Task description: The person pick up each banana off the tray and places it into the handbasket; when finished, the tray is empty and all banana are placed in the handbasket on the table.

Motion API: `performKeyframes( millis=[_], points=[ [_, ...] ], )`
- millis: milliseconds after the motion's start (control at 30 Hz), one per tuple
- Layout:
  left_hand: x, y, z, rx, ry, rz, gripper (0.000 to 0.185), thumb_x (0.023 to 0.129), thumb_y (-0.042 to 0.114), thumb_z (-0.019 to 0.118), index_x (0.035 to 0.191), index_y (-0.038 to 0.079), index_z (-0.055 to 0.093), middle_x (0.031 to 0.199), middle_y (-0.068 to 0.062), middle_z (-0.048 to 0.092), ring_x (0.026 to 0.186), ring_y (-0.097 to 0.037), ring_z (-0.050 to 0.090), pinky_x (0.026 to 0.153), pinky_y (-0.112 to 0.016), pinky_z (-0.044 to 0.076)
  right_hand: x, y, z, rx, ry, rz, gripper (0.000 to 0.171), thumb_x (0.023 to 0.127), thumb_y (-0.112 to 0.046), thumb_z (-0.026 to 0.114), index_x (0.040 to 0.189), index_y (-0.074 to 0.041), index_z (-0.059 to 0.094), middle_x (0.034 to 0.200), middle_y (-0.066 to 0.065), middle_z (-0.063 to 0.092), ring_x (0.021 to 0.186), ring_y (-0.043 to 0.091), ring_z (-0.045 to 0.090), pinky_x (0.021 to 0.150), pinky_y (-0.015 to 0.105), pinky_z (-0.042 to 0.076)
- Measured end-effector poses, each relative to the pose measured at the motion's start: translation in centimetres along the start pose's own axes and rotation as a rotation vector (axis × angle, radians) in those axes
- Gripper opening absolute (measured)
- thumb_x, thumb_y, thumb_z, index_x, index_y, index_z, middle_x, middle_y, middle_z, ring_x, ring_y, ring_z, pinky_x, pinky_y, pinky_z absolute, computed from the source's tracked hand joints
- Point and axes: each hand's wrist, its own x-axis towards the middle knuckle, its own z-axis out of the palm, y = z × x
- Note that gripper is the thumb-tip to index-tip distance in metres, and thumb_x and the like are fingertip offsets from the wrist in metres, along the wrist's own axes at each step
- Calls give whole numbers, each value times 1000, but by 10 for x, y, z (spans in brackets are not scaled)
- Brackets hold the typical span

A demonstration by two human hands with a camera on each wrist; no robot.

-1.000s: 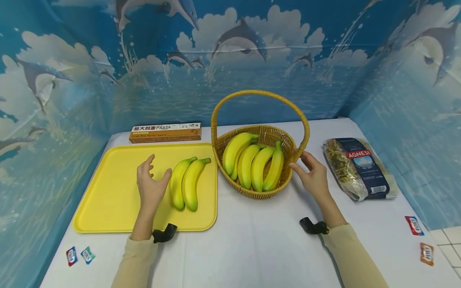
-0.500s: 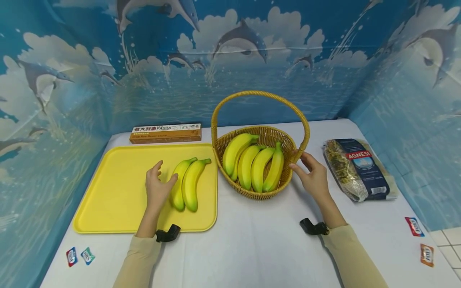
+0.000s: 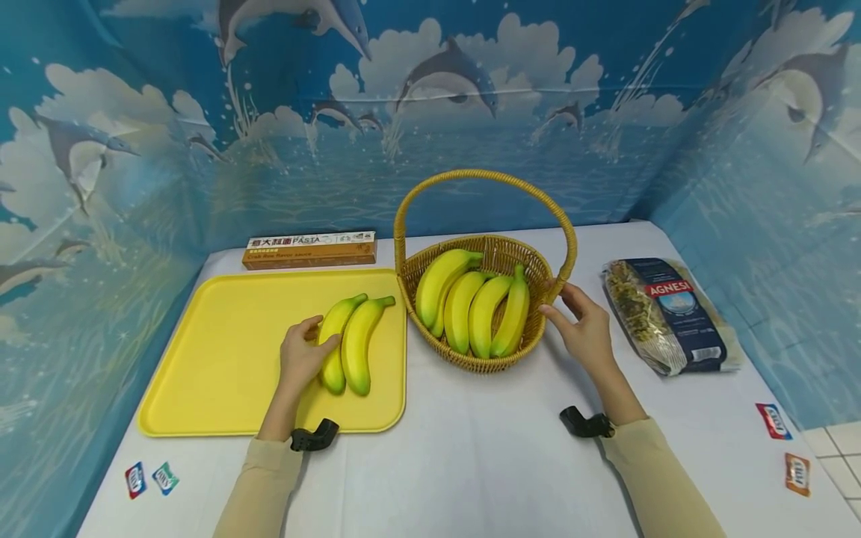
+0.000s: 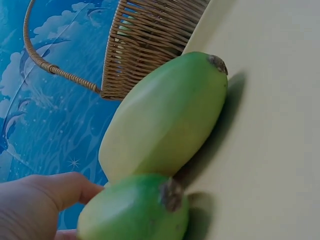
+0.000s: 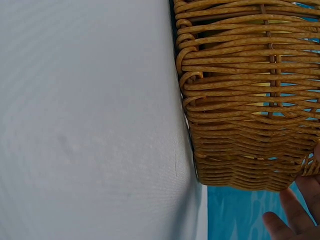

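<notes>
Two yellow-green bananas lie side by side at the right end of the yellow tray [image 3: 222,351]. My left hand [image 3: 303,357] is at the left banana [image 3: 339,320], its thumb across it and its fingers curled at the far left side. The left wrist view shows the thumb against this banana [image 4: 135,212], just below the other banana [image 4: 165,115]. At the right side of the wicker basket [image 3: 484,365], my right hand [image 3: 587,329] grips the rim near the handle's foot between thumb and fingers. Several bananas [image 3: 480,314] lie in the basket.
A pasta box [image 3: 309,250] lies behind the tray. To the right of the basket lies a bag of Agnesi pasta [image 3: 673,314]. Small wrapped packets sit near the front corners, such as the red one [image 3: 773,421]. Dolphin-printed cloth [image 3: 444,149] walls the back and sides.
My left hand has moved right and closed in on the left banana, its thumb coming over it. The right hand stays at the basket rim, and the basket has not moved.
</notes>
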Motion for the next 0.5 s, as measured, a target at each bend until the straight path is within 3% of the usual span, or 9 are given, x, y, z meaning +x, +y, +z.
performKeyframes(
  millis=[267,500],
  points=[
    [0,2,4,-19,66,-8,57,86,19,68,137,-1,54,114,-21,57,101,-31,54,86,-40,47,-1,-29,-3,-18,-12,-14,39,87,4,67,125,11,58,123,30,62,116,-17,48,103,14,40],
    [-4,5,2,12,84,-15,59,85,21,67,139,1,54,119,-22,59,104,-33,57,83,-38,47,-1,5,1,1,-2,-14,44,85,3,70,128,2,61,125,23,64,117,-17,47,103,10,38]
  ],
)
